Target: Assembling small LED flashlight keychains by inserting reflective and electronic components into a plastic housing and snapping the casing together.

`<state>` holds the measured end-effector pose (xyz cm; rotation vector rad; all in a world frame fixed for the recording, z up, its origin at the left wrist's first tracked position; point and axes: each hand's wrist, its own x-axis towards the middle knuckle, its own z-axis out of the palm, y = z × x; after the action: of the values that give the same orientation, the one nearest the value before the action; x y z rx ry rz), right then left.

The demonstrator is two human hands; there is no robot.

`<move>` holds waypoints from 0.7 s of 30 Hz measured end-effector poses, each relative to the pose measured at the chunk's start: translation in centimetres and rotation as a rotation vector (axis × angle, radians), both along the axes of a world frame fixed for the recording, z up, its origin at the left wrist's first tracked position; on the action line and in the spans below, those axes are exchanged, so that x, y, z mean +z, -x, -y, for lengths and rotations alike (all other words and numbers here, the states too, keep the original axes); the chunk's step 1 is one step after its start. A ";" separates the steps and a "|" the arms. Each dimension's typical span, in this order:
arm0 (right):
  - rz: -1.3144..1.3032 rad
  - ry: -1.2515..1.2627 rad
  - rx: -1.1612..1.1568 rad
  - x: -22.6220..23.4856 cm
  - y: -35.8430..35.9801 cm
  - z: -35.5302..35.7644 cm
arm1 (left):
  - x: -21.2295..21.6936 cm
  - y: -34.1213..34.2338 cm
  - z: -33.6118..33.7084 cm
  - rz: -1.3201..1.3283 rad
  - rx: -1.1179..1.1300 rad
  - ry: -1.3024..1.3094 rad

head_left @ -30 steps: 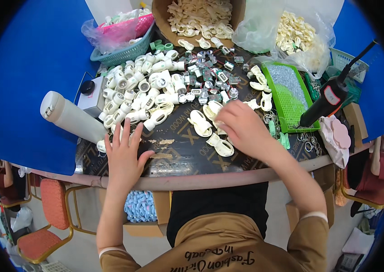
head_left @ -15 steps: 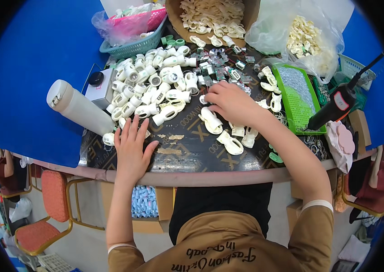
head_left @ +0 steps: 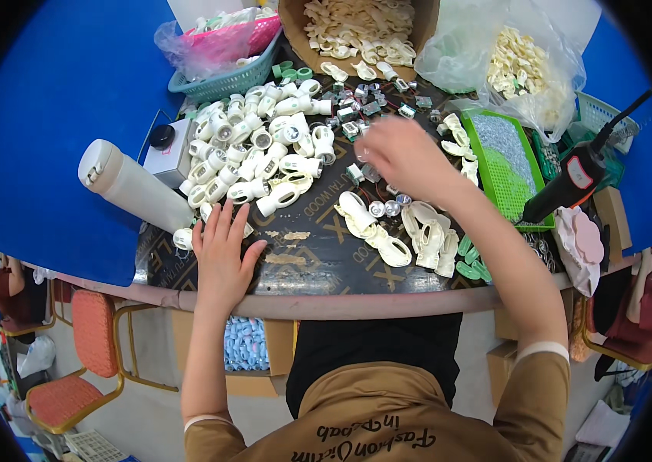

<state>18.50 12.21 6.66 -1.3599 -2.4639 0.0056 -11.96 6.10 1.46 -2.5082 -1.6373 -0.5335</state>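
Holds the right hand (head_left: 401,154) among loose circuit-board modules (head_left: 347,113) at the middle of the bench (head_left: 318,266), with fingers curled inward and blurred; cannot tell whether closed on a module or only touching. Has more modules scattered just beyond those fingers and, nearer the front edge, small round reflectors (head_left: 391,208) beside cream plastic shell halves (head_left: 357,209). Rests the left hand (head_left: 224,248) near the front edge, with fingers spread wide, fingertips just beside the nearest of many white tubular casings (head_left: 300,165) heaped to the left. Shows oval green pieces (head_left: 468,271) just left of the right forearm, then a green tray (head_left: 508,196) bearing silvery bits, with a black handheld radio (head_left: 565,185) tilted at the near right corner. Includes, left of the heap, a tilted white bottle (head_left: 133,181) and a small box with a black knob (head_left: 168,162). Has at the back a blue-green basket (head_left: 222,85), a cardboard container (head_left: 427,31) of cream shells and a clear plastic bag (head_left: 449,58) with more cream pieces.
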 end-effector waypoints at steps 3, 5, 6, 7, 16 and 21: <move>-0.056 -0.124 -0.200 -1.3 0.6 -7.3 | -0.1 0.1 -0.2 0.011 -0.001 0.004; 0.034 -0.121 -0.291 -2.2 1.0 -11.0 | -0.2 0.2 -0.3 0.023 -0.004 0.011; 0.030 -0.121 -0.292 -2.5 1.3 -12.0 | -0.3 0.4 -0.3 0.034 -0.017 0.017; 0.105 0.033 -0.321 -2.7 1.8 -12.8 | -0.3 0.6 -0.3 0.046 -0.026 0.024; 0.153 0.284 -0.367 -3.6 0.2 -12.4 | -0.2 0.8 -0.2 0.079 -0.025 0.027; 0.158 0.161 -0.242 -3.6 -1.5 -8.1 | -0.2 0.8 -0.1 0.084 -0.016 0.024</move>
<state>20.02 20.27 3.10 -1.7842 -2.4506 0.0430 -12.76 6.23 1.23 -2.5518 -1.6626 -0.6329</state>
